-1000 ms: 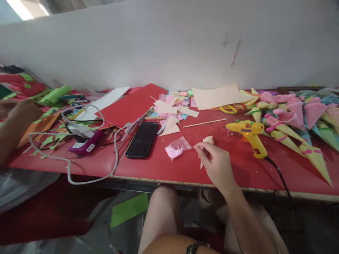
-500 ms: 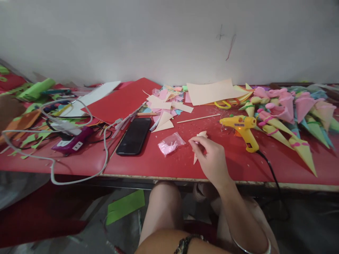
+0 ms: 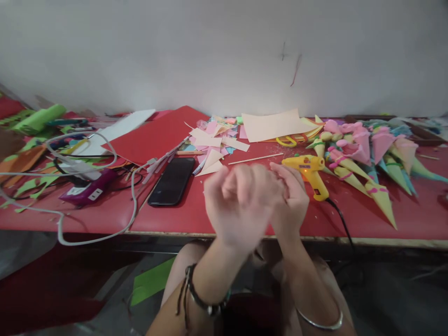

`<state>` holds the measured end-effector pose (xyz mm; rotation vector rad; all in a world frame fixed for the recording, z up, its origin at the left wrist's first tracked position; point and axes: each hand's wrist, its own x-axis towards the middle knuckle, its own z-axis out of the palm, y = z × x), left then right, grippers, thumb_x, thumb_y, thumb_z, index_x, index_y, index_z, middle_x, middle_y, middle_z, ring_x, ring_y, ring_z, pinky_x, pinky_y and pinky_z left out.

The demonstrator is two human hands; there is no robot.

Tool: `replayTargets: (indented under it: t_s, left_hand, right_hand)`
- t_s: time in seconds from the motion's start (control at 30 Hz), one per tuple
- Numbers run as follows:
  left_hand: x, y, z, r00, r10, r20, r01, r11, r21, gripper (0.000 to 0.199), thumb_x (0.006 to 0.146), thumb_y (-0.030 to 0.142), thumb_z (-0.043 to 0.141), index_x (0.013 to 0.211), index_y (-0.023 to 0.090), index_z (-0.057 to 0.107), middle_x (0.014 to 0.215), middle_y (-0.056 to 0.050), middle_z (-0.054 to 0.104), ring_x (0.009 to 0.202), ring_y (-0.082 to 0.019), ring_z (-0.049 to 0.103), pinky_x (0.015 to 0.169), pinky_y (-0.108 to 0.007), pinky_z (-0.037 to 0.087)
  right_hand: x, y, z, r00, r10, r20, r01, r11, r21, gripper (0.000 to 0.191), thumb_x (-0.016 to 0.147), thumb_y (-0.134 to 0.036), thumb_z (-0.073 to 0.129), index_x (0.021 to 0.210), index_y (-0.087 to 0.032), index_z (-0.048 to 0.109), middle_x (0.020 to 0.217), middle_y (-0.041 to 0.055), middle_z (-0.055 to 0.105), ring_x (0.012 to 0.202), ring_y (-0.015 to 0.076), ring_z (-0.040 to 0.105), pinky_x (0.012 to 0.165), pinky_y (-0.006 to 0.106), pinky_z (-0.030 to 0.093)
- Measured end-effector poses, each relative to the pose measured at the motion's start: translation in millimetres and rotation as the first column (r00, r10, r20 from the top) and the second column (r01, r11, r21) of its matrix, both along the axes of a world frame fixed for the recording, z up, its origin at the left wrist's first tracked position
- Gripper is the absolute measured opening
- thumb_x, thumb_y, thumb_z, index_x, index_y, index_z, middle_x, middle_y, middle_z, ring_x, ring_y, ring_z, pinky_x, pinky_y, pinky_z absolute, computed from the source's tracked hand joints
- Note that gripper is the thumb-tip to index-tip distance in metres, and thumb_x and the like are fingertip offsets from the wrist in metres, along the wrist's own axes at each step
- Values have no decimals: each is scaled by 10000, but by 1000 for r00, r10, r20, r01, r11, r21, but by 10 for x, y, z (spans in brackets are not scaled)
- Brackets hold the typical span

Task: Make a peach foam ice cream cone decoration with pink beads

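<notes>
Above the front of the red table (image 3: 353,219), my left hand (image 3: 238,205) is raised, its fingers curled and smeared by motion. My right hand (image 3: 290,196) presses close against it, fingers bent inward. Whether anything lies inside the two hands cannot be made out. Both hands cover the spot where the small plastic bag and the pale paper cone lay. Just right of my right hand is a yellow glue gun (image 3: 310,170) with an orange light. A thin stick (image 3: 255,158) lies behind the hands.
Left of the hands lie a black phone (image 3: 172,182) and a purple power strip (image 3: 89,189) with a looping white cable (image 3: 135,196). Paper scraps (image 3: 210,140), red card (image 3: 157,133) and yellow-handled scissors (image 3: 286,141) sit farther back. Pink and yellow paper cones (image 3: 383,200) pile up at right.
My left hand has come up from below into the middle, beside my right hand. My right hand has left its pinch at the paper cone and curled. The view has shifted slightly right.
</notes>
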<state>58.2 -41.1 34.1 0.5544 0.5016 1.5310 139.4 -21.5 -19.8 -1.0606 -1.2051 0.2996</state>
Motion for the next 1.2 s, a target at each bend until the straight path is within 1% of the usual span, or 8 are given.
replayTargets:
  t_s: [0.13,0.2,0.3,0.47,0.57,0.83,1.03,1.2]
  left_hand:
    - [-107,415,-167,997,65,49,-57,987,-153,333,834,396,325,778,224,605,860,-4,631,849,-123,574,821,-265,422]
    - [-171,524,-233,998,-58,0,57,991,-120,423,841,455,268,970,225,599,1099,-29,603,1133,-168,476,936,-313,362]
    - [-170,540,-303,997,-67,-38,66,998,-19,485,858,478,199,1139,256,526,1254,-15,523,1289,-167,312,1008,-341,297]
    - [51,400,-400,993,-118,21,119,990,-73,461,870,474,219,1266,324,403,1390,53,372,1335,-131,206,1050,-306,261]
    - [14,360,-334,970,-240,36,242,967,-76,557,849,542,237,1300,248,377,1411,-11,346,1321,-195,253,1056,-380,264]
    - [-306,521,-270,989,9,-149,-13,999,-30,526,869,510,129,1246,314,439,1383,45,391,1294,-142,309,1017,-333,326]
    - [-82,384,-264,984,-142,-112,111,964,-242,611,828,594,141,1292,274,379,1319,-19,465,1224,-212,421,939,-386,420]
    - [-247,432,-196,991,-87,-100,68,981,-183,628,805,637,171,1209,266,476,1318,1,466,1234,-218,404,944,-387,423]
  right_hand:
    - [-145,-75,33,968,136,213,-156,985,80,403,848,-130,341,1213,-211,491,1193,97,541,1130,192,511,918,368,473]
    - [-256,-114,38,828,318,462,-356,934,-6,455,858,-161,331,1307,-208,378,1304,91,481,1249,188,397,1017,401,383]
    - [-355,-136,25,682,443,582,-437,885,-160,549,869,-293,357,1371,-108,236,1440,124,279,1350,200,191,1097,426,231]
    - [-253,-40,-41,760,375,531,-305,927,-218,581,891,-411,238,1388,-117,175,1472,110,193,1369,194,104,1108,459,121]
    - [-216,0,-58,776,339,532,-229,937,-263,601,893,-430,203,1393,-104,140,1479,118,162,1374,193,62,1105,481,73]
    - [-418,-111,-30,580,511,634,-423,854,-302,668,873,-463,258,1400,-85,95,1495,80,77,1376,164,2,1117,408,91]
    - [-266,-34,8,689,435,580,-313,900,-303,644,879,-460,225,1400,-101,105,1496,73,76,1376,164,-2,1115,428,52]
    - [-272,-58,-8,658,477,583,-331,878,-345,710,861,-489,270,1397,-67,74,1493,101,46,1376,173,-12,1113,433,67]
